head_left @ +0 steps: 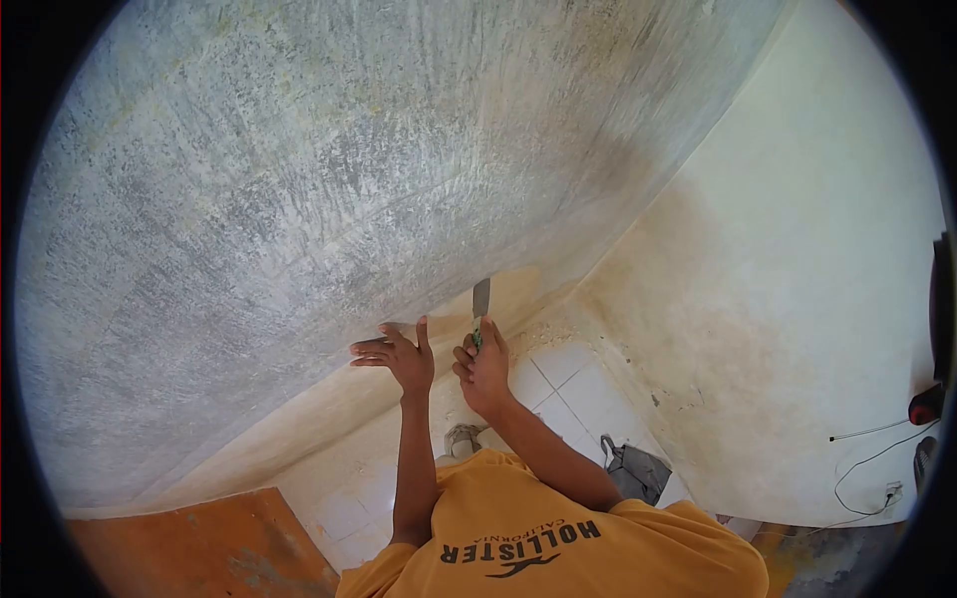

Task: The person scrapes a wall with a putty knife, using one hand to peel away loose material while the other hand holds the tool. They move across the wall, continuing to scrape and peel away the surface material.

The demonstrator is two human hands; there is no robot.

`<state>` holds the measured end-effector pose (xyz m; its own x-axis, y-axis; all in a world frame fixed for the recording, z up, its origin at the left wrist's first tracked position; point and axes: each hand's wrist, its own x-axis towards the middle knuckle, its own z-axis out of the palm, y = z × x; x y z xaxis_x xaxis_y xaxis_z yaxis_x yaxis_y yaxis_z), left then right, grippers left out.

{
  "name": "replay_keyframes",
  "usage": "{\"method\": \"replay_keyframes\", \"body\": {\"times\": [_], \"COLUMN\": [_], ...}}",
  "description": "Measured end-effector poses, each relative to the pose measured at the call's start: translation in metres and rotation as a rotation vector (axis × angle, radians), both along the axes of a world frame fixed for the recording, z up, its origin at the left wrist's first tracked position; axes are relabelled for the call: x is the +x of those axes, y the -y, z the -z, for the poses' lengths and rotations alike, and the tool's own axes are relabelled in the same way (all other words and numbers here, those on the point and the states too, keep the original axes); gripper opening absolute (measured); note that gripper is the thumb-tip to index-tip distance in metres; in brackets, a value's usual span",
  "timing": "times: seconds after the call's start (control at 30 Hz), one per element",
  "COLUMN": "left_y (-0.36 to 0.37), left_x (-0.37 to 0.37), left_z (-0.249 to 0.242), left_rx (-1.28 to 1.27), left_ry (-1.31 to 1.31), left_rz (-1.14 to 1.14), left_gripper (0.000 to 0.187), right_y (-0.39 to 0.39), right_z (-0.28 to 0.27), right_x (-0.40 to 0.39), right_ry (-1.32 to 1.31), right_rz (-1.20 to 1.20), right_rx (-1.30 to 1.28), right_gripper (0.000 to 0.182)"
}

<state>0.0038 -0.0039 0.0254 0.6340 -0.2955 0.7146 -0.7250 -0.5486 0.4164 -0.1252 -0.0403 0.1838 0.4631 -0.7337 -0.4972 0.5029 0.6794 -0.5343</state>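
- The scraper (pixel 481 297) is in front of me, its long axis running from my grip straight away from my body, blade tip foremost; I hold it by the green-marked handle, so nothing separates tool and hand.
- My right hand (pixel 484 374) is the one on the scraper, fingers wrapped round the handle and thumb lying along it toward the blade.
- My left hand (pixel 407 364) is just left of the scraper, fingers spread wide, with nothing in it that I can see; I can't tell whether the fingertips touch the wall.
- The rough grey wall (pixel 299 199) rises beyond the scraper and stretches far to its left. The blade overlaps a smoother tan patch (pixel 520 284); whether its edge presses there or sits just off, I can't tell.
- Right of the scraper, the grey wall ends at a corner with the stained side wall (pixel 778 249), so room is shorter on that side; leftward the wall runs on much further.
- Below the scraper is the white tiled floor (pixel 566 374), with my shoe (pixel 462 439) on it.
- A grey bag (pixel 638 471) lies below and right of the scraper, well apart from both hands; an orange panel (pixel 199 553) is far to its lower left.
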Motion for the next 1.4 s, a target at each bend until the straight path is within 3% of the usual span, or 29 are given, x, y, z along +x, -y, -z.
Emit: {"method": "replay_keyframes", "body": {"times": [0.27, 0.4, 0.63, 0.7, 0.77, 0.87, 1.07, 1.17, 1.3, 1.4], "left_y": [-0.001, -0.003, 0.003, -0.005, -0.001, -0.001, -0.002, -0.002, -0.007, -0.003], "left_x": [0.0, -0.001, 0.004, 0.003, 0.006, 0.007, 0.009, 0.009, 0.007, 0.009], "left_z": [0.002, 0.006, 0.006, 0.01, 0.013, 0.014, 0.015, 0.019, 0.016, 0.011], "left_rx": [0.06, 0.079, 0.094, 0.115, 0.121, 0.155, 0.179, 0.187, 0.181, 0.173], "left_ry": [0.034, 0.043, 0.051, 0.056, 0.067, 0.1, 0.133, 0.105, 0.111, 0.127], "left_rz": [-0.03, -0.036, -0.029, -0.032, -0.033, -0.059, -0.061, -0.075, -0.05, -0.05], "left_gripper": [0.109, 0.111, 0.111, 0.11, 0.107, 0.108, 0.109, 0.109, 0.109, 0.109], "right_y": [-0.008, 0.048, 0.025, 0.058, 0.065, 0.035, 0.056, 0.026, 0.062, 0.053], "right_z": [-0.008, 0.018, 0.0, 0.04, 0.042, -0.001, 0.026, -0.011, 0.03, 0.021], "right_x": [0.008, 0.0, 0.0, -0.006, -0.006, -0.005, -0.018, -0.017, -0.016, -0.018], "right_ry": [-0.048, 0.006, -0.033, 0.004, 0.01, -0.002, 0.072, 0.068, 0.064, 0.048], "right_rz": [0.02, 0.15, 0.08, 0.112, 0.121, 0.088, 0.093, 0.005, 0.153, 0.074], "right_rx": [-0.007, 0.006, 0.002, -0.045, -0.049, 0.018, 0.024, 0.022, -0.003, 0.01], "right_gripper": [0.025, 0.035, 0.027, 0.024, 0.024, 0.026, 0.025, 0.027, 0.023, 0.022]}}
